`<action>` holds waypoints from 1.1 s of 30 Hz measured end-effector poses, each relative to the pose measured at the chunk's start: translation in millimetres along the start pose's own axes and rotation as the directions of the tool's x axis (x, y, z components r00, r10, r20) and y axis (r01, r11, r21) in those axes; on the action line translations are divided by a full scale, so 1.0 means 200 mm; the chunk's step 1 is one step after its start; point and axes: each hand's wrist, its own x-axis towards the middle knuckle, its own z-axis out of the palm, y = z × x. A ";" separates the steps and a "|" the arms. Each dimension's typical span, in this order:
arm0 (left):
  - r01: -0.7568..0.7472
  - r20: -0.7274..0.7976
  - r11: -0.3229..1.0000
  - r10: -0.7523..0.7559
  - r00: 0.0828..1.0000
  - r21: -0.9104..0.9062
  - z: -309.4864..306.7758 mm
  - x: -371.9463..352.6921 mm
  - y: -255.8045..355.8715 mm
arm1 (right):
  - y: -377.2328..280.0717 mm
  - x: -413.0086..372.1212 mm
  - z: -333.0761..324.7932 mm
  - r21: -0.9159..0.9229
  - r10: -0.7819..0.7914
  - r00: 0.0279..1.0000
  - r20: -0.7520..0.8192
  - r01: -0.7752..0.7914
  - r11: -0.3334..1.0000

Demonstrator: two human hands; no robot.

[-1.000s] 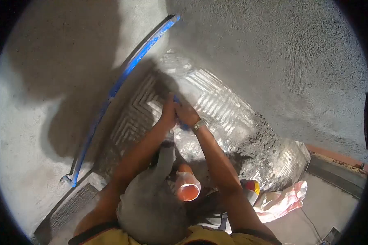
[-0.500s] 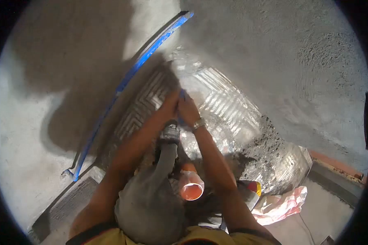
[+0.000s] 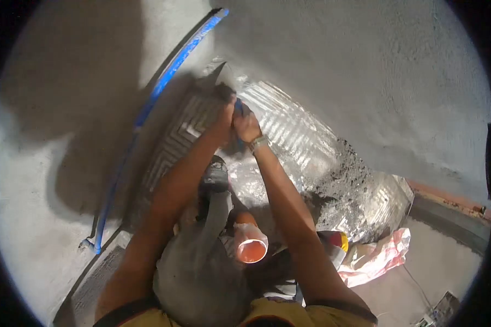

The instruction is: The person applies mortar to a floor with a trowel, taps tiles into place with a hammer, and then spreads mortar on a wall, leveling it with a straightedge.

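While both arms reach forward like that, what's the right hand [image 3: 246, 126] got?

Looks wrapped round something slim and blue, the blue tool [image 3: 238, 106] I guess. Left hand [image 3: 225, 121] is pressed up beside it, can't tell its grip tbh.

Where's that?

Over the shiny patterned sheet [image 3: 289, 122], past the orange pipe [image 3: 251, 252].

The left hand [image 3: 226, 121] and the right hand [image 3: 247, 126] are covering most of the blue tool [image 3: 238, 106], and the dark lump [image 3: 223, 92] just beyond them is looking too unclear to name. The right forearm [image 3: 281, 191] is hiding a part of the patterned sheet [image 3: 292, 122], while the bottom edge is cutting off the yellow shirt [image 3: 319, 316].
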 end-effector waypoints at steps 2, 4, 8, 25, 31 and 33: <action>-0.199 0.092 0.916 0.177 0.980 0.348 -0.01 0.07 -0.02 | 0.07 -0.02 -0.09 0.018 -0.047 0.996 0.079 0.046 0.999; -0.386 0.198 0.695 0.338 0.920 0.606 0.01 0.17 -0.21 | 0.12 -0.10 -0.19 -0.077 -0.131 0.991 0.039 0.134 0.988; -0.497 0.395 0.105 0.477 0.785 0.861 0.35 0.00 -0.37 | 0.10 -0.40 -0.40 0.105 0.239 0.967 0.090 -0.248 0.963; 0.299 0.119 0.879 -0.365 0.923 0.370 0.99 -0.20 -0.38 | -0.08 -0.84 -0.83 0.441 0.693 0.707 0.139 -0.671 0.596; -0.262 -0.100 0.965 0.261 0.960 0.002 0.26 -0.37 -0.31 | -0.40 -0.33 -0.46 0.406 0.552 0.717 0.425 -0.696 0.592; -0.117 -0.187 0.940 0.058 0.981 -0.321 0.10 -0.42 -0.26 | -0.45 -0.17 -0.31 0.438 0.443 0.687 0.576 -0.717 0.542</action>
